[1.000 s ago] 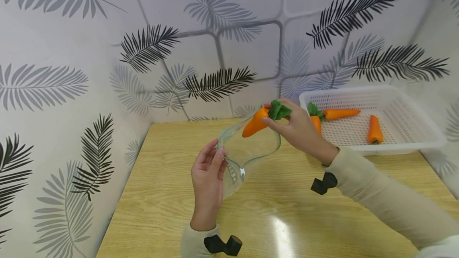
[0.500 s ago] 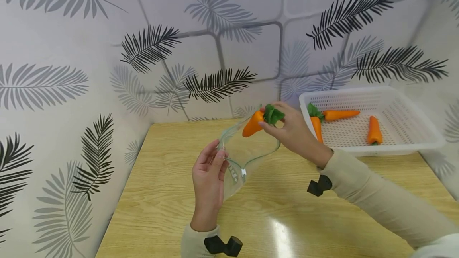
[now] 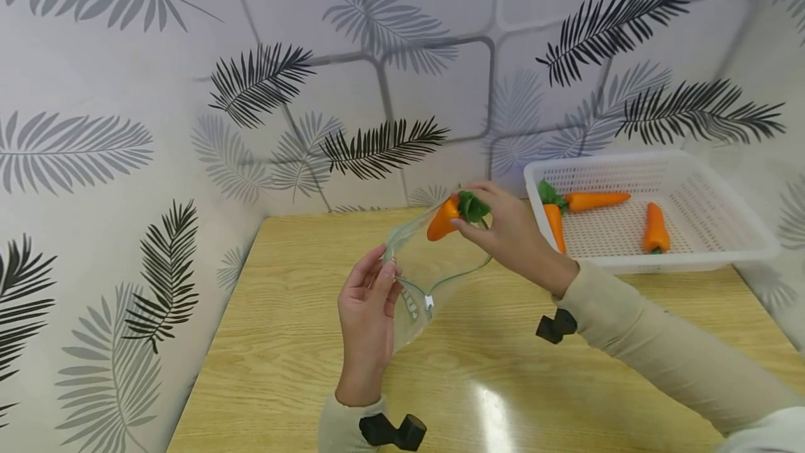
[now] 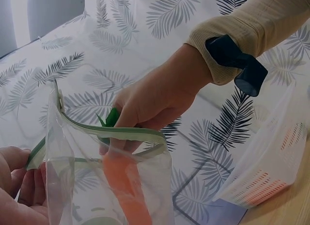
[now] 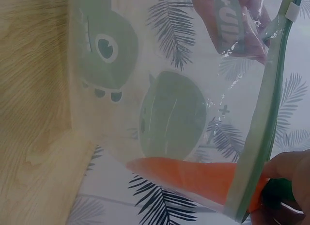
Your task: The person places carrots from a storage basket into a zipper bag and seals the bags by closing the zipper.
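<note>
My left hand (image 3: 370, 306) pinches the left side of a clear zip bag (image 5: 174, 113) with a green rim and a white slider, and its mouth gapes. A green cartoon print covers the bag's side in the right wrist view. My right hand (image 3: 512, 229) grips an orange carrot (image 3: 443, 221) near its green leafy top, tip pointing down. In the left wrist view the carrot's body (image 4: 127, 191) shows through the clear plastic, below the rim. The fingertips of the right hand dip in at the bag's mouth.
A white perforated basket (image 3: 692, 261) stands at the right on the wooden table (image 3: 283, 348). Inside it lie a carrot with leaves (image 3: 597, 201), a carrot by the left wall (image 3: 555, 226) and another at the right (image 3: 657, 229). A leaf-patterned wall (image 3: 402, 40) rises behind.
The right hand has moved left and slightly down with the carrot, lowering it further into the bag. The left hand and the bag have barely shifted.
</note>
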The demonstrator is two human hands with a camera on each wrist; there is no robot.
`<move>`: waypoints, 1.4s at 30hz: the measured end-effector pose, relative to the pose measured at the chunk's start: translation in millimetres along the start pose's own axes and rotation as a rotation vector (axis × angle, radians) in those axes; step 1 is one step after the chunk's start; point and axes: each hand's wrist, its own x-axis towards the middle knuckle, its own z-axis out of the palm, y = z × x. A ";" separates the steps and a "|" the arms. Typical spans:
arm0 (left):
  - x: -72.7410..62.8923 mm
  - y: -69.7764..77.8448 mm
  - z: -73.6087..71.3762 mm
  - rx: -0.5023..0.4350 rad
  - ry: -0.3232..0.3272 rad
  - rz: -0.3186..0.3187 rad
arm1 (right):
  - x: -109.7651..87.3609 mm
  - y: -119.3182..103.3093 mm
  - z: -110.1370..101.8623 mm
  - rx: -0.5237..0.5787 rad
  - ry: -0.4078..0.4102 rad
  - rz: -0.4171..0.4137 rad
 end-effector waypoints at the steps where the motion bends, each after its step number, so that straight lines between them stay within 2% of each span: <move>1: 0.1 -0.1 0.0 -0.002 -0.001 -0.001 | 0.0 0.2 0.1 -0.006 -0.001 0.000; 9: 0.3 0.1 0.0 -0.006 -0.002 -0.009 | -1.0 2.2 2.8 -0.018 -0.037 0.023; 19: 1.7 -2.1 -2.7 -0.022 0.005 0.007 | -6.7 5.5 3.0 0.005 -0.046 -0.001; 30: 4.0 -1.8 -6.3 -0.044 0.012 0.026 | -13.6 19.8 -9.3 -0.019 0.009 0.012; 42: 2.3 -1.7 -5.0 -0.034 0.014 0.009 | -23.5 39.1 -28.1 -0.059 -0.011 0.065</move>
